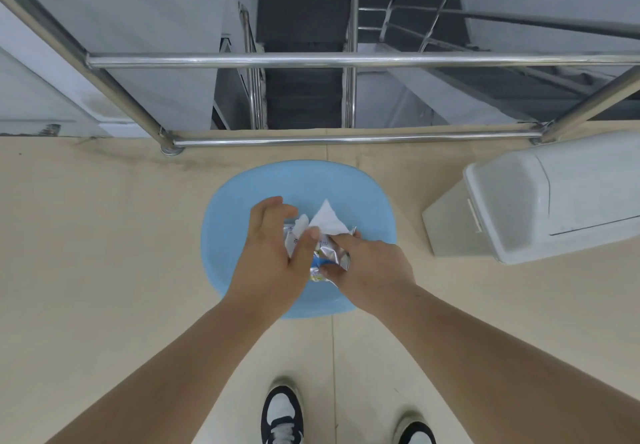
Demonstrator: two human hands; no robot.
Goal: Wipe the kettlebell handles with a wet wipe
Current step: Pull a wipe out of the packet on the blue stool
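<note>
Both hands worked above one round light-blue plastic stool [363, 194]. Left hand [273, 253] was closed around one silver foil wet-wipe packet [332, 253], thumb on top. Right hand [374, 267] pinched one white wet wipe [327, 220], partly drawn from the packet. One white plastic bin [526, 208] lay nearby on the beige floor [104, 235]. Two black-and-white shoes [282, 416] showed below.

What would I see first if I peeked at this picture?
Two hands, the left hand and right hand, pull a white wet wipe from a shiny packet, right above a blue stool in the middle. Behind it, a steel railing guards a stairwell.
</note>
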